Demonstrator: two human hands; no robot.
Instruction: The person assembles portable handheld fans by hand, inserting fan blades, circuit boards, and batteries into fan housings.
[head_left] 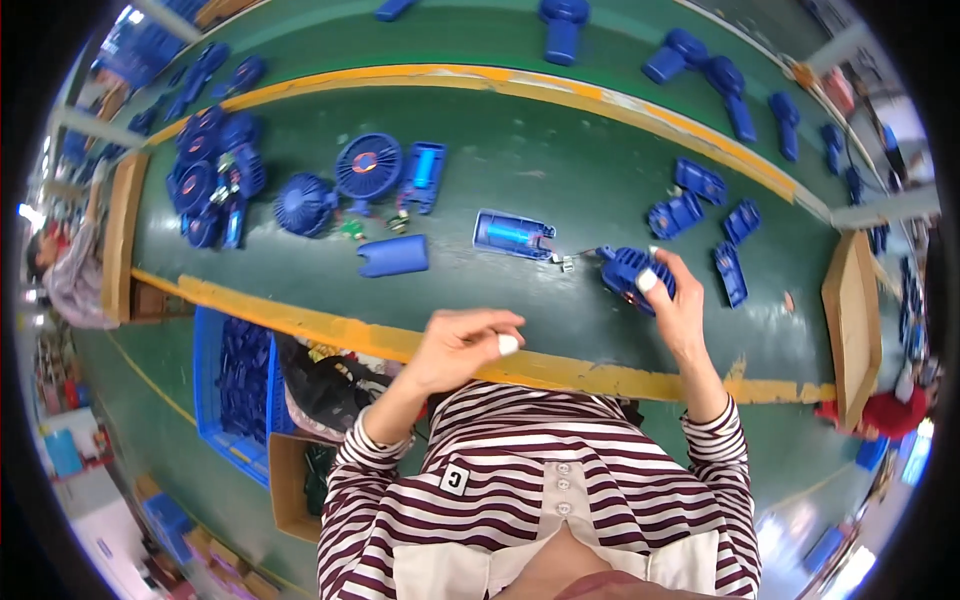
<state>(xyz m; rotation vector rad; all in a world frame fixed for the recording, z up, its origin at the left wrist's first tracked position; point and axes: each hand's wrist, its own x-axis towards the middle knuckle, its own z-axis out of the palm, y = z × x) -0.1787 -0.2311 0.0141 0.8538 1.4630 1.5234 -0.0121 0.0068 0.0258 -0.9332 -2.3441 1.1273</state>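
Note:
My right hand (677,307) grips the blue round fan head (622,268), its thumb in a white finger cover pressing on the fan. Thin wires and a small white connector (567,264) lie between this fan and a blue handle half (512,234), which holds a light-blue battery. Over the table's near edge, my left hand (455,348) is empty and open, fingers loosely bent and apart from the thumb, which also wears a white cover. A plain blue handle cover (393,256) lies beyond it to the left, near a small green circuit board (352,229).
Two fan heads, one a caged fan (368,165), and another battery handle (424,177) lie left of centre. A pile of fans (212,180) is at far left. Several blue shells (676,214) lie right. Behind a yellow ledge (500,75) are more fans; a blue crate (207,375) stands below left.

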